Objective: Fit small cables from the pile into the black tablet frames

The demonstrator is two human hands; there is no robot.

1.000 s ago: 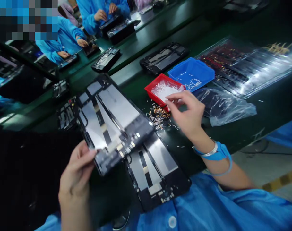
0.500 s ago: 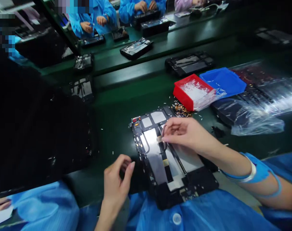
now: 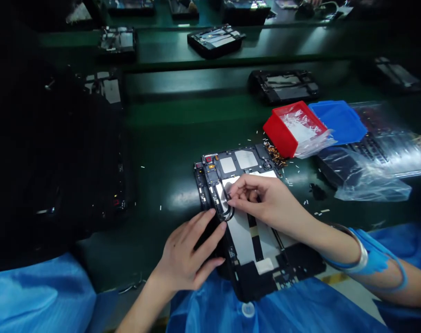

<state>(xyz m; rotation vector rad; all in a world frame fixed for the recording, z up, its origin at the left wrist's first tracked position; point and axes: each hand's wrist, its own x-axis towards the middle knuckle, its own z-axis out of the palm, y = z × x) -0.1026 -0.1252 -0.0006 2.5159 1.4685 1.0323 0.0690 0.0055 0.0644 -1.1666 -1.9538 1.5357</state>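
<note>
An opened tablet (image 3: 240, 236) lies on the bench edge, its silvery battery plates and dark frame showing. It rests on what looks like another dark tablet (image 3: 200, 184), whose left edge sticks out. My right hand (image 3: 262, 196) is over its upper left part, thumb and forefinger pinched on a thin black cable (image 3: 230, 213) that curves in a loop. The exact grip is partly hidden by the fingers. Fingers spread, my left hand (image 3: 193, 252) lies against the left side of the tablet, fingertips at its edge.
Beyond the tablet, a red bin (image 3: 281, 134) holds small white pieces beside a blue bin (image 3: 338, 122). Small brown parts (image 3: 276, 155) are scattered by it. A clear plastic bag (image 3: 373, 178) lies at right. More opened tablets (image 3: 287, 87) sit farther back. A dark mass fills the left.
My left hand has moved right to the tablet's edge and its fingers have spread. My right hand has shifted to the looped cable near the left side. The view has tipped downward.
</note>
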